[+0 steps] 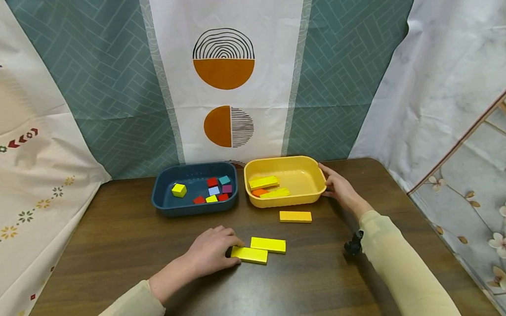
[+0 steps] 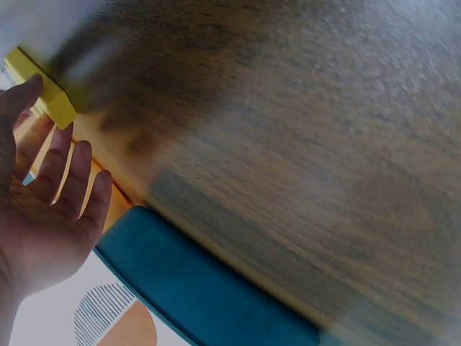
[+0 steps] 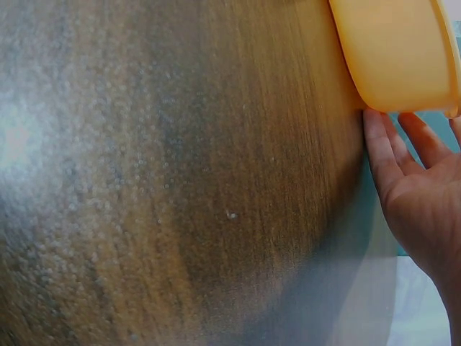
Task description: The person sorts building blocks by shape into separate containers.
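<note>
We work at a dark wooden table (image 1: 316, 282), with both our hands resting on it. Just beyond our right hand (image 1: 340, 188) stands the yellow tub (image 1: 315, 192); our straight fingers lie against its right wall and curl round nothing, as the right wrist view (image 3: 410, 180) confirms. Inside the tub lie a few flat bars, yellow and orange. Beyond our left hand (image 1: 211, 253), and to the left of the yellow tub, sits the blue tub (image 1: 162, 200), holding small coloured cubes (image 1: 213, 188).

Between our two hands, nearer the right one, lies an orange-yellow bar (image 1: 295, 216), alone on the wood. Right at the fingertips of our left hand is a yellow bar (image 1: 249, 255), with a second yellow bar (image 1: 268, 244) touching it on the far side. Our left fingers are bent down onto the near end of the first bar; they touch it, but we cannot tell whether they already pinch it.

The bar looks like painted wood: we judge it light, stiff and smooth, perhaps a little slippery. Lying flat, it offers little height, so we would take it by its two long edges near the middle, thumb against fingers, or tip up one end first.
</note>
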Available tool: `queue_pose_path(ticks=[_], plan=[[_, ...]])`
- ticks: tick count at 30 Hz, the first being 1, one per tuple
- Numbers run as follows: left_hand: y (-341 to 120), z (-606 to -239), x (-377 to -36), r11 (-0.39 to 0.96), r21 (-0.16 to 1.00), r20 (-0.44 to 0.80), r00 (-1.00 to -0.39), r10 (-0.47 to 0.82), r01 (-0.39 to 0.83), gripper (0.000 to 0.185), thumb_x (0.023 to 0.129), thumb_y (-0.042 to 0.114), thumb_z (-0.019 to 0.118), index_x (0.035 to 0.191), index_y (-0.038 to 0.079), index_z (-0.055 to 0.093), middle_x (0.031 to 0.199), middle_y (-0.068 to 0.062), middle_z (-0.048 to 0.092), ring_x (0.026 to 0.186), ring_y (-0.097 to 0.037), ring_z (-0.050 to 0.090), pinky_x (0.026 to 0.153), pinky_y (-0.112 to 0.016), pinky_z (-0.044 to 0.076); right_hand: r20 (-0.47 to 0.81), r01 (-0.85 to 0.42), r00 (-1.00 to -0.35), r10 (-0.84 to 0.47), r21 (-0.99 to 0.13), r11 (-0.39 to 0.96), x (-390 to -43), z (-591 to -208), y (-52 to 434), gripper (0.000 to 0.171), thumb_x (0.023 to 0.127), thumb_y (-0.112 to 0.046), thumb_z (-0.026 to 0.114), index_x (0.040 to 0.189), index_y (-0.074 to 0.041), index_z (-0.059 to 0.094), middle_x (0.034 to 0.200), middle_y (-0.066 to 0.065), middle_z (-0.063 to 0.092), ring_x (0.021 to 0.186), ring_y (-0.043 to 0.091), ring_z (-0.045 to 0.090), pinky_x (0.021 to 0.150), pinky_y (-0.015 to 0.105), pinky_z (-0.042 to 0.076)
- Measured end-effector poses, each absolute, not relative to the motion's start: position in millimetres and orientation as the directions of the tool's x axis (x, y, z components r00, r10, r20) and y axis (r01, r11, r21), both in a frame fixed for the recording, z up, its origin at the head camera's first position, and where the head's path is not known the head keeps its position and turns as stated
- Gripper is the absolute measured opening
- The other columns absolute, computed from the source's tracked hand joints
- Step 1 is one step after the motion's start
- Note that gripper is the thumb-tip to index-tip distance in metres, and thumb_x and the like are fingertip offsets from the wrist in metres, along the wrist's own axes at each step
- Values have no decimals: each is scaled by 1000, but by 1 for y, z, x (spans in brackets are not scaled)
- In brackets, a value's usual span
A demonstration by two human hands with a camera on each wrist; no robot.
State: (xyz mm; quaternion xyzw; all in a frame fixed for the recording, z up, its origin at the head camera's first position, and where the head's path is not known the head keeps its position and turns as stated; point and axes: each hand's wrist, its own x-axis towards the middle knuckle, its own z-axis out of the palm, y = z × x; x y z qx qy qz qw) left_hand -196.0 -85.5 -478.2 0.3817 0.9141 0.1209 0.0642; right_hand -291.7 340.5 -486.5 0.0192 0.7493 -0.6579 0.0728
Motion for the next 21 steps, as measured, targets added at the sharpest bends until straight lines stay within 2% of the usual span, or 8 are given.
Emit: queue_pose_path(ticks=[7, 14, 21], plan=[[-85, -480, -197, 677, 278, -31, -698, 716, 682, 37, 86, 40, 82, 118, 22, 78, 101, 10, 65, 91, -11, 53, 82, -33, 51, -144, 134, -988, -58, -979, 150, -291, -487, 340, 70, 97, -6, 29, 165, -20, 20, 171, 3, 14, 140, 37, 41, 114, 53, 38], [-85, -481, -195, 672, 264, -23, -692, 722, 692, 37, 86, 39, 82, 119, 22, 77, 101, 10, 65, 91, -11, 52, 82, -32, 50, -135, 124, -988, -77, -983, 134, -289, -485, 340, 70, 98, -5, 28, 166, -20, 19, 171, 2, 11, 143, 39, 37, 115, 57, 33], [-87, -480, -194, 649, 254, -4, -670, 742, 717, 37, 87, 38, 81, 120, 22, 77, 103, 10, 65, 92, -11, 53, 82, -32, 50, -131, 121, -989, -71, -984, 130, -289, -485, 340, 69, 98, -5, 28, 165, -20, 20, 171, 3, 12, 140, 39, 40, 115, 56, 35]])
